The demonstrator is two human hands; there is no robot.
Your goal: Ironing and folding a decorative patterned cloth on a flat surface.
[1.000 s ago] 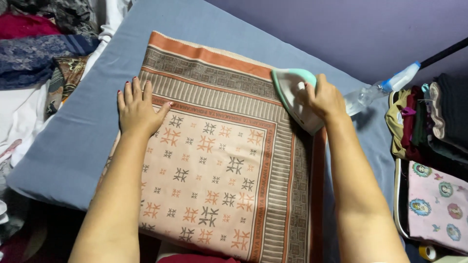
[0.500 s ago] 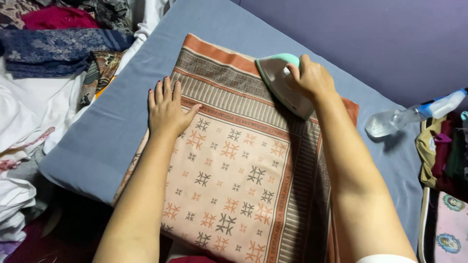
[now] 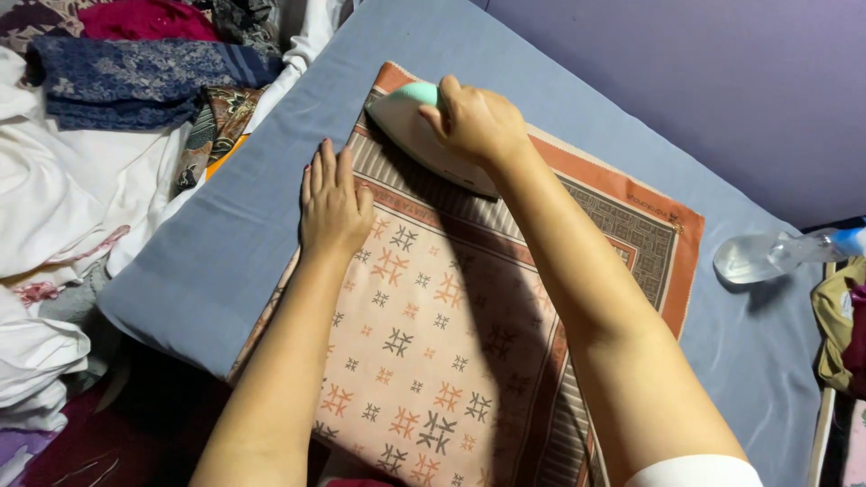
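Note:
A patterned cloth (image 3: 433,361), beige with orange and brown borders, lies spread on a blue padded surface (image 3: 225,234). My right hand (image 3: 474,122) grips the handle of a white and mint-green iron (image 3: 406,126), which rests on the cloth's far left corner. My left hand (image 3: 332,200) lies flat, fingers together, on the cloth's left edge, just below the iron.
A heap of clothes (image 3: 99,117) in white, navy and red lies to the left. A clear spray bottle (image 3: 776,254) lies on the blue surface at the right. More folded fabric (image 3: 843,325) sits at the right edge. A purple wall is behind.
The iron has slid leftwards across the cloth's far border under my right hand. My left hand has stayed on the left edge. The view has shifted left.

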